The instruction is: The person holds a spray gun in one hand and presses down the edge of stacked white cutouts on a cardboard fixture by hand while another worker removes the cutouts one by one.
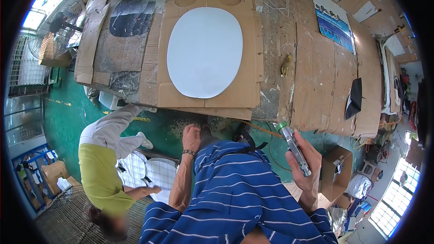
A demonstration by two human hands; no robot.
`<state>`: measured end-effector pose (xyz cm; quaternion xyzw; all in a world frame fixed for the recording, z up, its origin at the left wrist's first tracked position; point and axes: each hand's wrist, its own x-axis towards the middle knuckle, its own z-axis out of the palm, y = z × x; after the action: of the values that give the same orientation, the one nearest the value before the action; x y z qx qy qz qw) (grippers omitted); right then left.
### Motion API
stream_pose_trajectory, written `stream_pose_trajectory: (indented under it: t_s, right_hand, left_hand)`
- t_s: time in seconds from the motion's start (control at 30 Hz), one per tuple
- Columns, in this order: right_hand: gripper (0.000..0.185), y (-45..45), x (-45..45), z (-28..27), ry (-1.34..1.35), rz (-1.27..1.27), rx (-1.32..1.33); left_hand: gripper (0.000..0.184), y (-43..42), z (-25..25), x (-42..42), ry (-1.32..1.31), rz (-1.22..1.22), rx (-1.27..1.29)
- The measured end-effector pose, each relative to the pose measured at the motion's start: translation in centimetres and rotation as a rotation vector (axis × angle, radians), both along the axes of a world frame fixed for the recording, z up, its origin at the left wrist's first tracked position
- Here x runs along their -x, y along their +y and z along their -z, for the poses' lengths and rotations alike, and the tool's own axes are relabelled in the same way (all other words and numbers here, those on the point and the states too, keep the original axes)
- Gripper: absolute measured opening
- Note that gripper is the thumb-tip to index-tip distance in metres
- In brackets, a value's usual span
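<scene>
A white oval panel [205, 54] lies flat on a cardboard sheet [253, 31] on the workbench before me. My right hand [307, 162], below the bench's front edge on the right, is wrapped round a silver hand tool [294, 148] with a green end that points up toward the bench. The exact kind of tool is unclear. On the other side, my left hand [191, 138] hangs by my thigh, just short of the bench edge, wearing a dark bracelet. Its fingers are curled, and the inside of the palm is hidden.
At left, a co-worker in a yellow-green shirt [101, 169] bends beside white padded pieces [160, 171]. A fan [56, 25] stands far left. On the bench are a dark patch of material [354, 99] and a blue printed sheet [334, 27]. An open carton [335, 171] stands right.
</scene>
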<state>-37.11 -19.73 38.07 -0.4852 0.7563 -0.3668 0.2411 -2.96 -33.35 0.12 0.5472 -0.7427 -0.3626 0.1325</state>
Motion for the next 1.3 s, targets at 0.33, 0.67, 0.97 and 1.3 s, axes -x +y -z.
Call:
stream_pose_trajectory:
  t_s: [0.33, 0.67, 0.97, 1.3]
  right_hand:
    - [0.082, 0.0, -1.1, -0.3, -0.162, -0.230, -0.107]
    - [0.068, 1.0, 0.2, 0.3, -0.003, -0.008, -0.009]
    - [0.056, 2.5, -0.2, -0.8, -0.110, 0.025, -0.072]
    - [0.060, 4.5, -0.1, -0.9, -0.095, 0.028, -0.050]
  left_hand:
    - [0.008, 2.2, 4.4, -3.1, -0.141, -0.085, -0.098]
    - [0.010, 3.0, 6.0, -4.2, -0.167, -0.079, -0.156]
    - [0.014, 2.7, 5.1, -3.5, -0.216, -0.060, -0.238]
    - [0.020, -2.0, -2.1, 4.9, 0.129, 0.042, 0.014]
